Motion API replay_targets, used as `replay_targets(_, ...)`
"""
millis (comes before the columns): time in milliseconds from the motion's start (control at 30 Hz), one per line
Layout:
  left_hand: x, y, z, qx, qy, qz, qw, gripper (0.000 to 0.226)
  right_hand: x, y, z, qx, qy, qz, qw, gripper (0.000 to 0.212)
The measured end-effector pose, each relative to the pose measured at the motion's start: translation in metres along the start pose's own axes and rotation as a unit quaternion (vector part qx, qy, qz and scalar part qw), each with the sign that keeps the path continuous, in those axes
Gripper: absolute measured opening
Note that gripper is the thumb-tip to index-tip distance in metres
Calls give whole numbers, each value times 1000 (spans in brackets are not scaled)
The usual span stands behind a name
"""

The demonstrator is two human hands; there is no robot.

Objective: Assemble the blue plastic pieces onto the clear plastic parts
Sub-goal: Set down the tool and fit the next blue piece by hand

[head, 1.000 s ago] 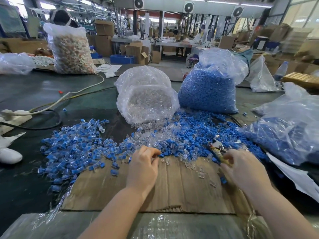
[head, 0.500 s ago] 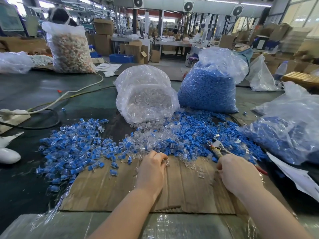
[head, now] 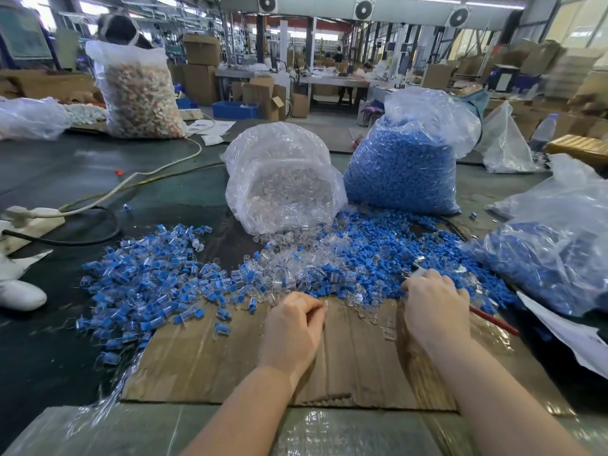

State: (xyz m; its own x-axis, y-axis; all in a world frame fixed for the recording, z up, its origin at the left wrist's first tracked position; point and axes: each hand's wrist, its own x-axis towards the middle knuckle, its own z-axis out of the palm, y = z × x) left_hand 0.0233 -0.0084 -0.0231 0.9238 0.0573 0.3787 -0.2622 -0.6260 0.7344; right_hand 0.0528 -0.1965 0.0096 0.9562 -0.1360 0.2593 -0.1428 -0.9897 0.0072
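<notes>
A heap of loose blue pieces [head: 378,255] mixed with clear parts [head: 289,268] lies at the far edge of a cardboard sheet [head: 230,363]. Left of it spreads a pile of joined blue-and-clear pieces [head: 144,281]. My left hand [head: 292,327] rests on the cardboard with curled fingers, thumb against forefinger, pinching what looks like a small clear part at its tips. My right hand [head: 434,307] reaches into the heap's near edge with fingers curled down; what they hold is hidden. It lies over a red-handled tool [head: 493,321].
Behind the heap stand an open bag of clear parts [head: 283,189] and a bag of blue pieces [head: 401,169]. Another bag of blue pieces [head: 552,258] lies at right, with white paper [head: 566,334] beside it. Cables [head: 98,199] cross the dark table at left.
My left hand has slid a little to the right along the cardboard. My right hand has moved left and forward, over the tool, to the heap's edge.
</notes>
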Motion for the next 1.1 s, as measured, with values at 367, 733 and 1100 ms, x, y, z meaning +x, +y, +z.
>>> replay_targets(367,-1,-1,-2,-16,4,3,1000,17,10,-11,8,59,-10,-2,998,21)
replay_targets(733,-2,2,-5,-63,-8,-14,998,27,6,-12,7,79,48,0,996,14)
replay_targets(1100,0,1,-7,-61,-10,-34,997,22,-37,-57,5,415,62,-58,906,8)
